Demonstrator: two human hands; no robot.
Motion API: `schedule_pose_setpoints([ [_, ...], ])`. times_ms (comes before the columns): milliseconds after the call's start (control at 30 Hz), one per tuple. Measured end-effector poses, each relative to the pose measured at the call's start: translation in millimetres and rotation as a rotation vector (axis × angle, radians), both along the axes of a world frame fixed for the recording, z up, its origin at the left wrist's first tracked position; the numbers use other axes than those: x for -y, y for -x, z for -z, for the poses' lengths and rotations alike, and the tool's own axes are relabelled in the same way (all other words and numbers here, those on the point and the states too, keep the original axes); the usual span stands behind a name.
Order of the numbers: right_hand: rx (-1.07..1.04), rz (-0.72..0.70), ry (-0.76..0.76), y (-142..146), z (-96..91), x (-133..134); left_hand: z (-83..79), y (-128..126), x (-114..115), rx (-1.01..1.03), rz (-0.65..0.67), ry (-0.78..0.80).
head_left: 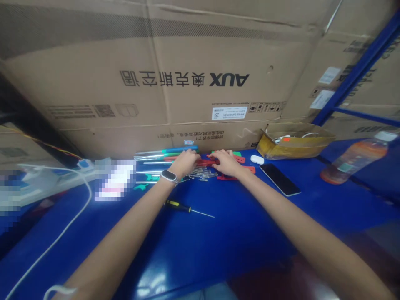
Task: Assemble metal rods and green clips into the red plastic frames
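At the back of the blue table, my left hand (186,162), with a watch on its wrist, bends its fingers over a red plastic piece (204,162). My right hand (225,163) closes its fingers on the same piece from the right. Fingertips partly hide it, so its full shape does not show. Around both hands lie metal rods (146,156) with coloured parts, a blue handle (187,148), clear-ended small pieces (204,173), green forked ends (141,186) and further red pieces (250,169).
Nearer me lies a black-and-yellow screwdriver (178,205). To the right are a white earbud case (257,159), a dark phone (279,179), an open carton (290,148) and a bottle (356,158). A white cable (84,208) runs along the left. Large cardboard boxes (181,50) stand behind.
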State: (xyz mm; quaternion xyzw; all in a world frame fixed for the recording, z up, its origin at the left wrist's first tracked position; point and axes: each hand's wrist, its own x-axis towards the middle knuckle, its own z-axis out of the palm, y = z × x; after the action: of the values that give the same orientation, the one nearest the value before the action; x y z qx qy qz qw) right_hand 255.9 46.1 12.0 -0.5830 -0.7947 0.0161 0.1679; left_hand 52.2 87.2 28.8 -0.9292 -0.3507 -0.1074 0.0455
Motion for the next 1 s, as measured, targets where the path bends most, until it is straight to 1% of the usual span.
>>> schedule_pose_setpoints([
  [100, -0.098, -0.031, -0.081, -2, 1.4, 3, -6.5, 9, 4, 0.054, 0.007, -0.016],
  [167, -0.168, -0.056, -0.16, 3, -0.3, 11, -9.8, 21, 13, 0.133, 0.014, -0.047],
  [233, -0.256, -0.112, -0.242, 15, -1.2, 25, -9.9, 40, 28, 0.225, 0.033, -0.083],
  [300, -0.331, -0.163, -0.305, 33, 1.1, 40, -5.8, 64, 45, 0.313, 0.029, -0.112],
  [367, -0.353, -0.266, -0.294, 54, 6.7, 54, 1.1, 90, 61, 0.321, 0.043, -0.101],
  [433, -0.342, -0.337, -0.252, 72, 13.9, 62, 8.3, 114, 74, 0.255, 0.034, -0.036],
  [533, -0.359, -0.408, -0.179, 91, 24.3, 66, 14.7, 138, 85, 0.193, 0.0, 0.068],
  [667, -0.404, -0.449, -0.078, 101, 33.2, 63, 13.8, 144, 95, 0.173, -0.077, 0.171],
  [800, -0.351, -0.484, -0.079, 100, 33.9, 66, 13.3, 144, 99, 0.246, -0.078, 0.224],
  [900, -0.38, -0.458, -0.096, 97, 29.0, 64, 14.9, 148, 93, 0.294, -0.134, 0.172],
  [1000, -0.476, -0.351, -0.102, 99, 21.9, 48, 11.9, 149, 78, 0.255, -0.209, 0.058],
])
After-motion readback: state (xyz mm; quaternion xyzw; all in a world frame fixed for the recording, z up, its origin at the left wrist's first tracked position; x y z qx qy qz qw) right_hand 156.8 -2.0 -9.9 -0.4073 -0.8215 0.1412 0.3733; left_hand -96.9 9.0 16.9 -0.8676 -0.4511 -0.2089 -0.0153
